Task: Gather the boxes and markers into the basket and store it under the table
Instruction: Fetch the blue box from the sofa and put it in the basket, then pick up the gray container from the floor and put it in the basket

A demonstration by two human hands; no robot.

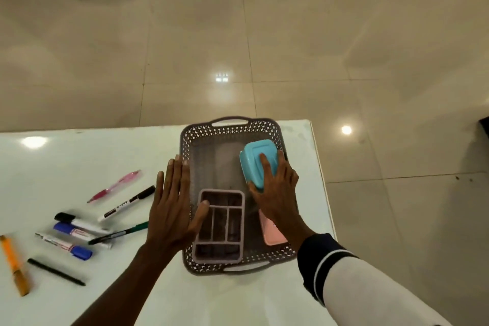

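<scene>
Blue box [258,165] sits gripped under right hand [275,193] fingers; left hand [172,209] fingers flat, together

There is a single view, taken from a wide-angle camera on the person's head, looking forward and steeply down. It sits close above the near part of a white table [79,156], whose far edge crosses the middle of the picture and whose right edge runs down toward the lower right. Beyond that edge the upper half shows only tiled floor [264,34], bent by the wide lens. Both forearms enter from the bottom edge, so the camera looks along them toward a grey basket [277,137] near the centre. The left margin is smeared, probably by head motion. No second view shares the scene.
</scene>
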